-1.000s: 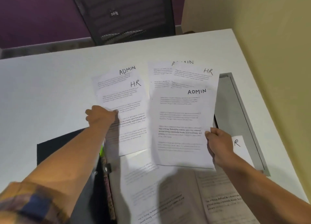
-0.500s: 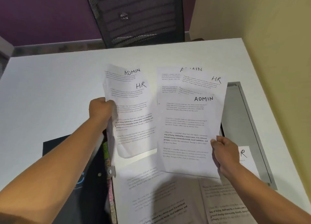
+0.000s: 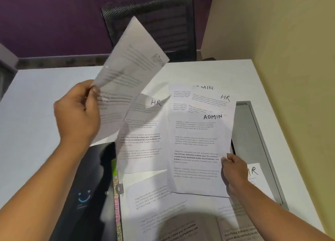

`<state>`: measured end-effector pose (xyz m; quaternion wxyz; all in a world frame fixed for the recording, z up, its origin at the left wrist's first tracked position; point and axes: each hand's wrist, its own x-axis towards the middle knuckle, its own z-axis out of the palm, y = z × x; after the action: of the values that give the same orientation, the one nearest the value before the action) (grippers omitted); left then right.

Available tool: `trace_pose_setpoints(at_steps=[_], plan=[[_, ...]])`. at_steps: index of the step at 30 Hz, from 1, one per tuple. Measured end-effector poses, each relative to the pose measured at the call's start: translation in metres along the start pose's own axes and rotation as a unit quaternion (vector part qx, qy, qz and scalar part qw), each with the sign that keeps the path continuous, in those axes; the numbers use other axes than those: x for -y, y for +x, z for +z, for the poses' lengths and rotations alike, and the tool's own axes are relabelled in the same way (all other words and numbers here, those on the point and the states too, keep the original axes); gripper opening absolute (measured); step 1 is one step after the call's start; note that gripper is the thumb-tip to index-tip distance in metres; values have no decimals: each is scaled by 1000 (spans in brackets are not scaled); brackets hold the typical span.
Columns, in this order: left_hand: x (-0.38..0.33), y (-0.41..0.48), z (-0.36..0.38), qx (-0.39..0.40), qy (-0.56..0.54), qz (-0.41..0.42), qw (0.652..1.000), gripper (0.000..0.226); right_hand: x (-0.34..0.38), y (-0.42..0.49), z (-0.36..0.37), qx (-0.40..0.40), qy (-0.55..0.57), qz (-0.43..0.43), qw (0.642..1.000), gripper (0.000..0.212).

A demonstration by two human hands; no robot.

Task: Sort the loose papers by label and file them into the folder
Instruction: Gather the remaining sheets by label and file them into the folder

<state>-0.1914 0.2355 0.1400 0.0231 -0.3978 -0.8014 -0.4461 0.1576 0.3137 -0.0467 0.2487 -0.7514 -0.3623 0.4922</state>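
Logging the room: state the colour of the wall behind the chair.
Dark purple wall, best seen in the head view.

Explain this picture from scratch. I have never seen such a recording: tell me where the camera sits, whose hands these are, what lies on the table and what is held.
No machine here: a person wears one camera on the head, so you look down at their own hands. The left hand pinches a raised, blurred sheet whose label seems to read ADMIN. The right hand grips the edge of a sheet marked ADMIN, with further labelled sheets fanned behind it. An HR sheet sits between the hands; whether it is held, I cannot tell. Below, on the white table, lie a dark open folder and more printed pages. A mesh chair stands beyond.
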Motion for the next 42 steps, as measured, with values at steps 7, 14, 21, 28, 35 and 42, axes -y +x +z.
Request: trace_pose_setpoints(at_steps=[7,14,21,28,35,42], plan=[[-39,-72,-9,9,-172,-112,979,16,5,1,-8,40,39,38,998,19],[-53,-173,32,141,-319,-419,838,17,28,-38,-29,132,63,67,987,32],[-37,-198,29,152,-264,-411,859,10,26,-86,-53,294,153,94,939,17],[-28,-193,20,187,-287,-441,830,16,13,-95,-60,290,179,93,936,27],[-32,-203,23,161,-311,-456,818,19,16,-96,-62,246,125,40,960,28],[-35,-206,21,221,-345,-447,795,17,17,-97,-66,272,121,18,955,34]])
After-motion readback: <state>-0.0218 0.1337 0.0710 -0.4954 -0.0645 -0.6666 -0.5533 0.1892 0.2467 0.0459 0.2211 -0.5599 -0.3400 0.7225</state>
